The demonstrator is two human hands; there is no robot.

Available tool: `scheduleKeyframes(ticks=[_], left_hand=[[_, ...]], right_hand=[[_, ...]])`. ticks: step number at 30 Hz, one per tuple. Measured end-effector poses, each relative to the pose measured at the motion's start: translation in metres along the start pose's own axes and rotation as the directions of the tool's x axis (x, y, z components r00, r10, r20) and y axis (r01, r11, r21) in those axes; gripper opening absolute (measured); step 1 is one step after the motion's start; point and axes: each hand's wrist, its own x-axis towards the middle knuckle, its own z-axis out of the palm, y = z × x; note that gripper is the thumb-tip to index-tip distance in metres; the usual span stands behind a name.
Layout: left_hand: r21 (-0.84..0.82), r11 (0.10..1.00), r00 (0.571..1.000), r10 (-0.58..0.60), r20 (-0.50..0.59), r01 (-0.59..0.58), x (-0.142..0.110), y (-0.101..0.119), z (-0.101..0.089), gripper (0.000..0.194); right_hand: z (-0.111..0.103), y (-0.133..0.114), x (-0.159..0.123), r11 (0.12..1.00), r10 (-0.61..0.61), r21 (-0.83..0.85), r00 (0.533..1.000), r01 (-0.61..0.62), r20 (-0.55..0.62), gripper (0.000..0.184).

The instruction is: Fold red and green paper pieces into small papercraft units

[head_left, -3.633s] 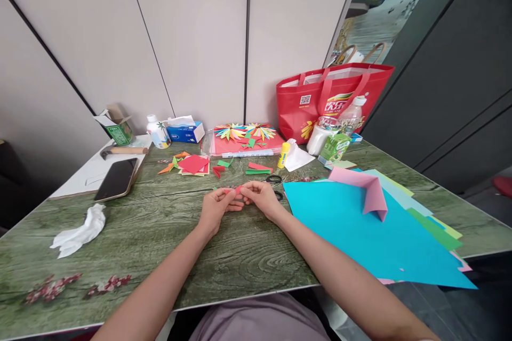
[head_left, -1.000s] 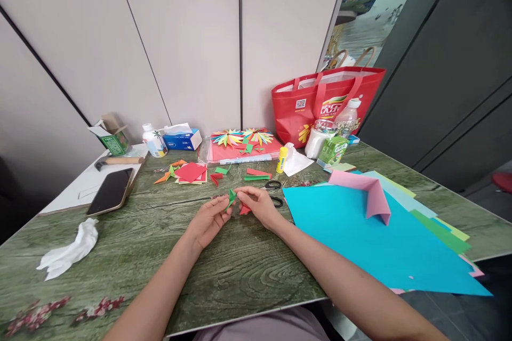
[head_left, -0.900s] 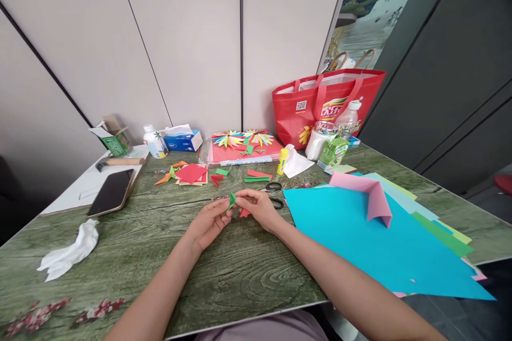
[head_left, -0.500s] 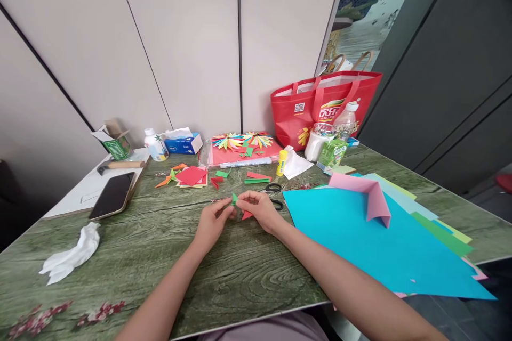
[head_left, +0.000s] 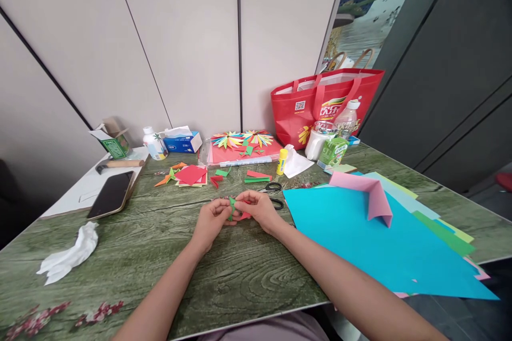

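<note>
Between my two hands is a small folded green paper (head_left: 231,208). My left hand (head_left: 213,221) pinches it from the left with thumb and fingers. From the right, the fingers of my right hand (head_left: 259,209) close on it too. A folded red paper (head_left: 245,213) shows under the right fingers; whether it is joined to the green one or held apart I cannot tell. Just beyond my right hand lie scissors (head_left: 274,187) with black handles, partly covered by the hand. Small folded red and green strips (head_left: 258,177) rest farther back.
Large blue paper (head_left: 360,240) with a folded pink sheet (head_left: 370,192) on it covers the right side. Behind stand a glue stick (head_left: 282,162), a red bag (head_left: 296,117) and a tissue box (head_left: 183,142). To the left lie a phone (head_left: 111,194), a hammer (head_left: 124,163) and crumpled tissue (head_left: 72,256).
The green paper has turned and sits slightly lower between my fingertips. More of the red paper shows by my right fingers. Both hands stay in nearly the same place.
</note>
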Motion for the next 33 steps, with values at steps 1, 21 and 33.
scheduleKeyframes(ticks=[1,21,33], left_hand=[[-0.002,1.0,1.0,-0.008,-0.01,0.008,-0.0003,0.0007,0.0,0.024],[-0.032,0.999,0.998,-0.015,-0.059,0.013,0.0016,0.0026,0.0,0.033],[-0.115,0.992,0.979,0.031,-0.201,-0.055,0.0042,-0.0015,-0.0038,0.033]], right_hand=[[0.0001,0.0,-0.0002,1.0,-0.014,0.0,1.0,0.014,-0.005,0.025],[0.001,-0.0042,-0.0042,0.991,0.005,-0.133,0.998,0.004,0.065,0.026],[0.0009,-0.0086,-0.0007,0.956,0.036,0.292,0.999,-0.044,0.031,0.026]])
